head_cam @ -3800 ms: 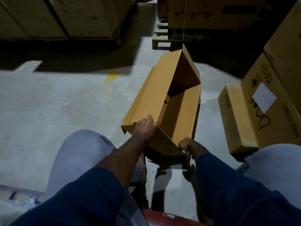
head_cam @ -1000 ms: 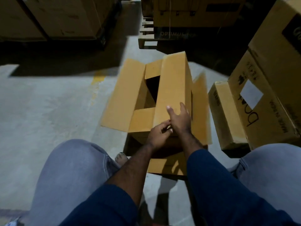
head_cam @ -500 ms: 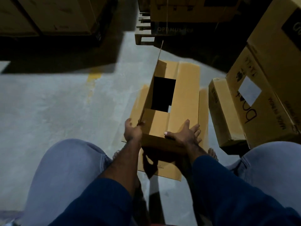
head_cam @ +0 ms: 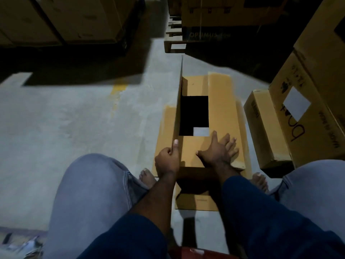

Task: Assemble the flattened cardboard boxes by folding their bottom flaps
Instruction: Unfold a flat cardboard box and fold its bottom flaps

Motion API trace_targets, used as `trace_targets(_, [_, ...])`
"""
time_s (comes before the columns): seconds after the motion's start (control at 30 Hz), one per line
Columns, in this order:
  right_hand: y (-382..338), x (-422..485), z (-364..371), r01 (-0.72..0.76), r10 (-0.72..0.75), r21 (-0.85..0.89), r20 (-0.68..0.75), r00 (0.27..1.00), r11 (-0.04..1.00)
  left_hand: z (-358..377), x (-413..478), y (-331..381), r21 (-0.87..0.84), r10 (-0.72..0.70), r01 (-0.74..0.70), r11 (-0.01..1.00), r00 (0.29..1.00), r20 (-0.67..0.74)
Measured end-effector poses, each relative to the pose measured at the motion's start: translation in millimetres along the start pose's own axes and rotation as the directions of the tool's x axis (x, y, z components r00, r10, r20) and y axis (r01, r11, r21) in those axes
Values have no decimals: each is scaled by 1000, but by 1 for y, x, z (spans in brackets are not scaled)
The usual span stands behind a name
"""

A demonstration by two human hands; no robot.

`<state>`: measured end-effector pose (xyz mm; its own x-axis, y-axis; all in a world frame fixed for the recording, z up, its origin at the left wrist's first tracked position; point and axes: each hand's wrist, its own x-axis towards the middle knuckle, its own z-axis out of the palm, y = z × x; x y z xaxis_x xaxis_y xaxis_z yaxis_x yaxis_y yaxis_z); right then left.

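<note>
A brown cardboard box (head_cam: 222, 101) stands on the concrete floor between my knees, its flapped end facing up. The right long flap lies folded flat across it, and a dark rectangular gap (head_cam: 193, 114) shows the hollow inside. The left long flap (head_cam: 178, 109) stands upright, seen edge-on. My left hand (head_cam: 168, 159) pinches the near end of that upright flap, thumb up along its edge. My right hand (head_cam: 218, 150) presses flat, fingers spread, on the folded flaps at the near end.
A small closed carton (head_cam: 263, 128) lies right of the box, beside a big printed carton (head_cam: 306, 113). A wooden pallet (head_cam: 173, 40) with stacked cartons stands beyond, more cartons at the far left (head_cam: 61, 17). My bare feet (head_cam: 147, 178) flank the box's near end.
The box was turned from lying open on its side to flapped end up. The right long flap went down flat under my right hand, and my left hand took the left flap and raised it upright.
</note>
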<state>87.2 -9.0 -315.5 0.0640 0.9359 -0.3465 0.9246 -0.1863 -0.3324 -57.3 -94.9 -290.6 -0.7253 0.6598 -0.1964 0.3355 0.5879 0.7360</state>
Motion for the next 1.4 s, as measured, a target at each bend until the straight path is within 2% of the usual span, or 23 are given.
trace_targets(0.07, [-8, -3, 0, 82, -83, -22, -36, 996, 996, -9, 6, -1, -161, -76, 54, 985, 988, -132])
trace_targets(0.17, [-17, -5, 2, 143, -144, -29, -47, 988, 989, -27, 30, -4, -212, -289, 237, 948, 920, -264])
trace_targets(0.23, [-17, -6, 4, 161, -161, -4, -65, 985, 987, -36, 41, -9, -125, -412, 393, 911, 853, -321])
trace_targets(0.3, [-17, -7, 5, 203, -201, 18, -82, 976, 979, -37, 45, -13, 56, -358, 411, 910, 847, -393])
trace_targets(0.33, [-19, -9, 6, 239, -235, 47, -82, 969, 970, -33, 47, -16, 181, -284, 371, 911, 881, -377])
trace_targets(0.4, [-26, -14, 10, 311, -306, 169, -55, 950, 935, -21, 48, -18, 443, -156, 224, 868, 970, -185])
trace_targets(0.47, [-35, -17, 14, 348, -359, 268, -8, 933, 899, -7, 48, -19, 563, -111, 65, 824, 993, 48])
trace_targets(0.5, [-38, -19, 15, 355, -376, 285, 21, 926, 890, 0, 49, -20, 580, -118, 16, 814, 983, 138])
trace_targets(0.6, [-42, -17, 18, 351, -395, 303, 94, 914, 886, 15, 57, -21, 510, -222, 13, 860, 910, 351])
trace_targets(0.67, [-43, -13, 21, 328, -373, 298, 107, 922, 896, 20, 66, -22, 494, -213, -52, 868, 859, 465])
trace_targets(0.77, [-47, -5, 25, 284, -321, 266, 103, 942, 921, 22, 79, -18, 531, -105, -182, 828, 879, 465])
trace_targets(0.87, [-59, 6, 25, 275, -305, 230, 105, 946, 934, 26, 89, -6, 598, -8, -301, 743, 889, 457])
trace_targets(1.0, [-84, 27, 23, 274, -300, 200, 112, 947, 941, 36, 110, 17, 641, 84, -379, 668, 894, 441])
trace_targets(1.13, [-101, 46, 21, 266, -282, 163, 80, 956, 950, 45, 132, 33, 694, 34, -431, 577, 861, 507])
trace_targets(1.27, [-105, 57, 27, 247, -267, 204, 79, 960, 947, 58, 143, 32, 634, -24, -444, 633, 807, 590])
trace_targets(1.4, [-100, 68, 41, 189, -215, 267, 70, 974, 945, 60, 148, 34, 594, -23, -528, 607, 735, 678])
